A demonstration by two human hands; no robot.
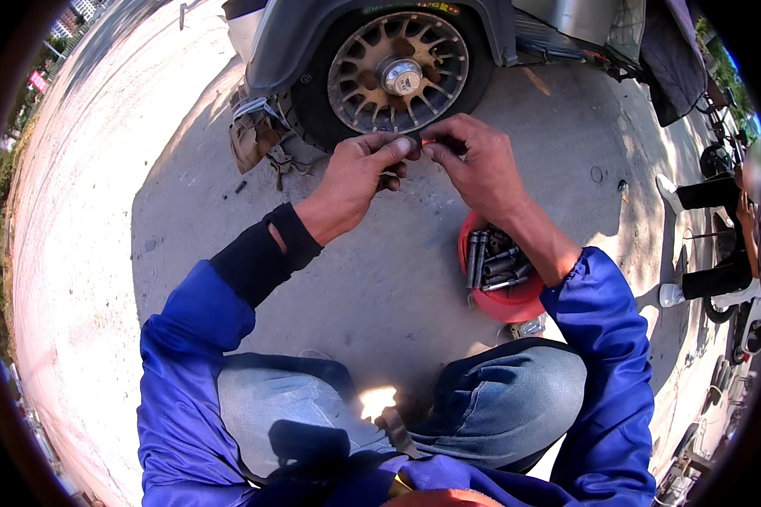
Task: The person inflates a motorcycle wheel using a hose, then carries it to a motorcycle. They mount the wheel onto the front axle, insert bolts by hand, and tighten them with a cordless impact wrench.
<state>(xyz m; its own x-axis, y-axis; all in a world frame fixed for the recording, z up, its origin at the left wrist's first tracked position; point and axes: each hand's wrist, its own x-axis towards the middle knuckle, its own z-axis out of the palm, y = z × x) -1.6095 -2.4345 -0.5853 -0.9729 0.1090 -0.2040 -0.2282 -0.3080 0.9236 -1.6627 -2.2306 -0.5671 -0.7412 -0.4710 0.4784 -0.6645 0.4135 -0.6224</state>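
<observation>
Both hands meet in front of the wheel (353, 76) of a grey vehicle. My left hand (355, 182) is closed, its thumb and fingers pinching a small dark piece (414, 145) whose kind I cannot make out. Opposite it, my right hand (480, 165) is closed too, thumb against fingers at the other end of that piece. A bit of red or orange shows between the fingertips. Below my right wrist stands a red basin (516, 311) holding several dark metal sockets (500, 264), partly hidden by my forearm.
A worn brown cloth-like bundle (252, 139) lies beside the tyre, left of the wheel. A small dark piece (241, 187) rests on the concrete ground (380, 279). At the far right sits another person (714, 237) in dark trousers, near parked bikes (757, 325).
</observation>
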